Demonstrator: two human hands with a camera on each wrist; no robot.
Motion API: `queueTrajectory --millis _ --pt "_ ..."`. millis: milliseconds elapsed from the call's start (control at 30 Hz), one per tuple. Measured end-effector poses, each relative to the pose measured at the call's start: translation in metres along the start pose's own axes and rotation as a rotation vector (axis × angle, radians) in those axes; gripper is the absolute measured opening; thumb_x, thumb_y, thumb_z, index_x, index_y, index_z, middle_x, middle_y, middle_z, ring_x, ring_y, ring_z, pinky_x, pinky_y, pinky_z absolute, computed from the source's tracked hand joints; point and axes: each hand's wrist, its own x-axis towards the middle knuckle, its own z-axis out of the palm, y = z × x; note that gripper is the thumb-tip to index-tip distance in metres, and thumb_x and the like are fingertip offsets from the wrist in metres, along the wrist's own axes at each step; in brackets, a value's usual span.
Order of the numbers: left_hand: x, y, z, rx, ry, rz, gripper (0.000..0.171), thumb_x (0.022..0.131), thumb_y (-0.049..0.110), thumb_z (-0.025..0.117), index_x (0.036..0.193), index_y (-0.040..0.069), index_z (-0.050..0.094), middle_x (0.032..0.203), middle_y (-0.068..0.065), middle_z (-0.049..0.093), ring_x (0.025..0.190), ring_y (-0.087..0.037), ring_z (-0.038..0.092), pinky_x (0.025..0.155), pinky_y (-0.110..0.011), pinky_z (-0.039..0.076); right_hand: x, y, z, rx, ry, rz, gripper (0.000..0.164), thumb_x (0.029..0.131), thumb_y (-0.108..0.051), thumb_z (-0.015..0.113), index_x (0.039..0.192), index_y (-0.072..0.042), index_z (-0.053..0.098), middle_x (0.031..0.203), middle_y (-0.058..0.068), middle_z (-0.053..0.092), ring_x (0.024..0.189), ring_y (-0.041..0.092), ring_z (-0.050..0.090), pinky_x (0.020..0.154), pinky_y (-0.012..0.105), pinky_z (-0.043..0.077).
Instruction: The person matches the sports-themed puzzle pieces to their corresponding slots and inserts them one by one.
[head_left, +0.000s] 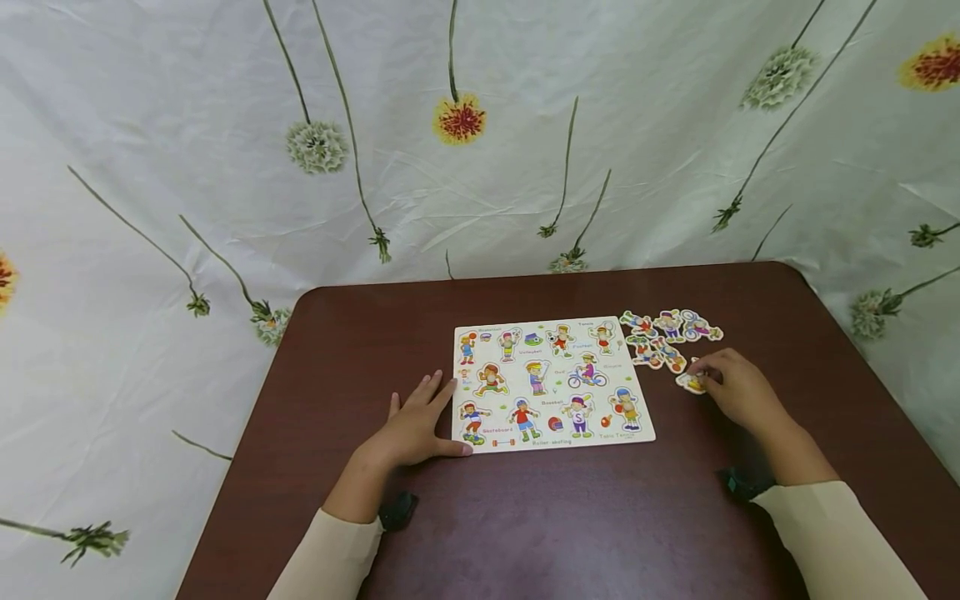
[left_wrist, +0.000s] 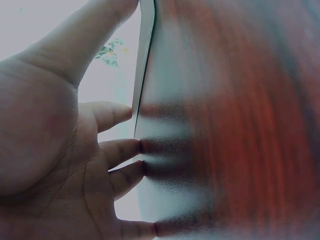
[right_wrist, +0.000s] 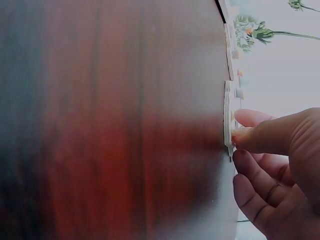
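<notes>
A white puzzle board (head_left: 516, 375) with printed sports figures and words lies on the table. Its left edge is beside my left hand (head_left: 412, 425), whose fingers are spread, the thumb at the near left corner and the other fingertips down on the wood. Off the board's right side, my right hand (head_left: 738, 392) pinches a small puzzle piece (head_left: 688, 383) between thumb and index finger. The right wrist view shows this piece (right_wrist: 228, 117) edge-on, low at the tabletop, with the fingertips covering part of its face.
Several loose figure pieces (head_left: 652, 354) with pale outlines lie clustered between the board and my right hand. They sit on a dark reddish-brown table (head_left: 360, 350) with rounded far corners. Behind it hangs a white cloth (head_left: 510, 200) printed with flowers.
</notes>
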Motion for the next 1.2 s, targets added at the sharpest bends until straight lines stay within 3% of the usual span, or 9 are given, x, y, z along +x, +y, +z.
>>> queueTrajectory --millis 400,667,933,1200 --pt "0.001 0.000 0.000 -0.003 0.000 -0.001 0.108 0.073 0.060 0.075 0.156 0.020 0.019 0.165 -0.007 0.006 0.153 -0.029 0.005 0.114 -0.070 0.000 -0.006 -0.009 -0.004 0.020 0.005 -0.005 0.011 0.092 -0.011 0.064 0.101 -0.008 0.069 0.094 0.015 0.061 0.081 0.024 0.058 0.068 0.034 0.044" --pt "0.001 0.000 0.001 0.004 -0.003 -0.001 0.108 0.074 0.060 0.075 0.156 0.020 0.019 0.165 -0.007 0.006 0.153 -0.029 0.005 0.114 -0.070 0.000 -0.006 -0.027 -0.002 0.065 0.025 -0.025 0.009 0.090 -0.014 0.067 0.096 -0.008 0.066 0.085 0.008 0.065 0.073 0.015 0.057 0.064 0.029 0.043" --pt "0.000 0.000 0.000 0.012 -0.003 0.000 0.108 0.074 0.060 0.075 0.156 0.020 0.018 0.165 -0.007 0.006 0.153 -0.029 0.006 0.114 -0.070 0.001 -0.003 -0.050 0.008 0.132 -0.001 0.018 0.011 0.090 -0.018 0.068 0.094 -0.009 0.066 0.083 0.006 0.066 0.072 0.014 0.056 0.060 0.024 0.044" --pt "0.001 0.001 0.000 0.007 -0.004 -0.003 0.108 0.074 0.059 0.075 0.156 0.019 0.018 0.165 -0.008 0.007 0.153 -0.029 0.005 0.114 -0.070 0.001 0.002 -0.073 0.024 0.192 -0.001 -0.012 0.012 0.089 -0.021 0.069 0.092 -0.010 0.065 0.082 0.004 0.063 0.072 0.014 0.054 0.061 0.023 0.044"
